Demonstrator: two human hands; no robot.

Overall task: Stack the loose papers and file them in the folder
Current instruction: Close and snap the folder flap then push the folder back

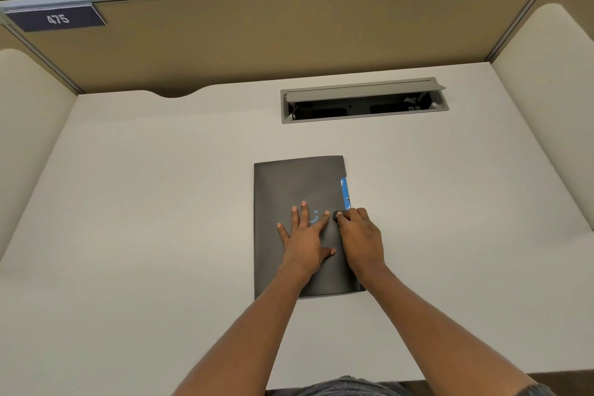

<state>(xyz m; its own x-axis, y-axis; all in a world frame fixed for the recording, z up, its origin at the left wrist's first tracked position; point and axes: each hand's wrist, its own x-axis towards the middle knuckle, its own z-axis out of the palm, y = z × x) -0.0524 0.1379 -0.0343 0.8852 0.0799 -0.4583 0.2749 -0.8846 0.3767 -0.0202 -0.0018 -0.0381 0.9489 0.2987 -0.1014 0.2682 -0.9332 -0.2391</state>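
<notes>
A dark grey folder [289, 183] lies closed on the white desk [144, 202], with a small blue mark on its cover. A thin blue strip [345, 191] shows along its right edge. My left hand [305, 235] rests flat on the cover with fingers spread. My right hand [360, 235] is at the folder's right edge, its fingers pinched on a small round black clasp [337, 215]. No loose papers are visible outside the folder.
A grey cable hatch [363, 100] stands open at the back of the desk. Tan partition panels [289, 32] wall off the back and cream panels the sides. A label reading 475 [58, 19] sits at the upper left.
</notes>
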